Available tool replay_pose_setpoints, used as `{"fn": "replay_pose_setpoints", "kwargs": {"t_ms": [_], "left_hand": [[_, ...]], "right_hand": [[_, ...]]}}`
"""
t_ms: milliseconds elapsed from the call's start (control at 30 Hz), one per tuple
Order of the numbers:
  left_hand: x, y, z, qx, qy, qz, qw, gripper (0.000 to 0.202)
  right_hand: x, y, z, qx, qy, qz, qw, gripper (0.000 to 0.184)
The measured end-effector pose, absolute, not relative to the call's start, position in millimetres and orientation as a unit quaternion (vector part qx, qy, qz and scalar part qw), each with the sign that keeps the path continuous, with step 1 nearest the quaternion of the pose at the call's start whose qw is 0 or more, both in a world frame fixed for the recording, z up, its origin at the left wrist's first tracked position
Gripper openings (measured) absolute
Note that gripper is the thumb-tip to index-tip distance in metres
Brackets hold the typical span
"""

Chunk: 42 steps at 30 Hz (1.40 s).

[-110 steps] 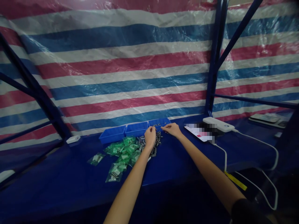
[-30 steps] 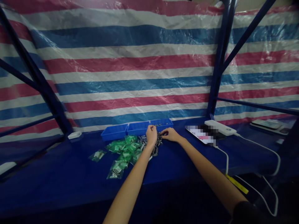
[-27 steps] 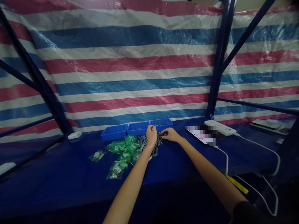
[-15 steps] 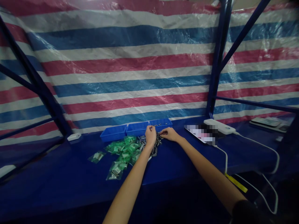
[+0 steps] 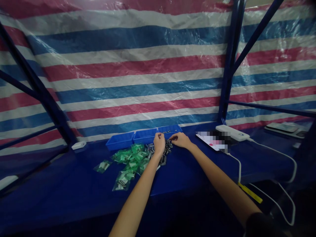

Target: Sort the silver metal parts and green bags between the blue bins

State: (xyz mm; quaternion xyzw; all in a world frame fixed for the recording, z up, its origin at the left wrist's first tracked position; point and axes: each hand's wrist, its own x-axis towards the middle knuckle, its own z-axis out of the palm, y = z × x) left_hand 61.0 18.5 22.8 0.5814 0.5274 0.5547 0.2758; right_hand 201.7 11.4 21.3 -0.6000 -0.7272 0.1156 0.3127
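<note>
My left hand (image 5: 159, 144) is closed above a pile of small dark metal cylinders (image 5: 163, 159); whatever its curled fingers hold is too small to make out. Beside it, at the pile's right edge, my right hand (image 5: 182, 140) has its fingertips pinched together, pointing left. Any part between them is too small to name. Just behind both hands stands the right blue bin (image 5: 176, 127), with a few small shiny pieces inside. Left of the pile lie several clear and green plastic bags (image 5: 133, 161) holding small metal parts.
Two more blue bins, a middle one (image 5: 144, 135) and a left one (image 5: 119, 141), stand along the back. A phone (image 5: 209, 142) and a white power bank (image 5: 232, 132) with white cables lie right. Blue posts (image 5: 228, 69) and striped sheeting (image 5: 138, 69) enclose the table.
My right hand has shifted slightly away from me, closer to the right blue bin. My left hand stays in nearly the same place, still closed.
</note>
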Motion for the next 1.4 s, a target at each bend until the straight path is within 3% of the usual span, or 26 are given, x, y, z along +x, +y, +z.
{"fn": "replay_pose_setpoints", "kwargs": {"t_ms": [367,1400], "left_hand": [[61,17,23,0.582,0.529,0.553,0.275,0.012],[66,11,25,0.626,0.453,0.545,0.325,0.02]], "right_hand": [[206,9,20,-0.662,-0.674,0.105,0.31,0.017],[210,15,14,-0.644,-0.682,0.157,0.311,0.031]]}}
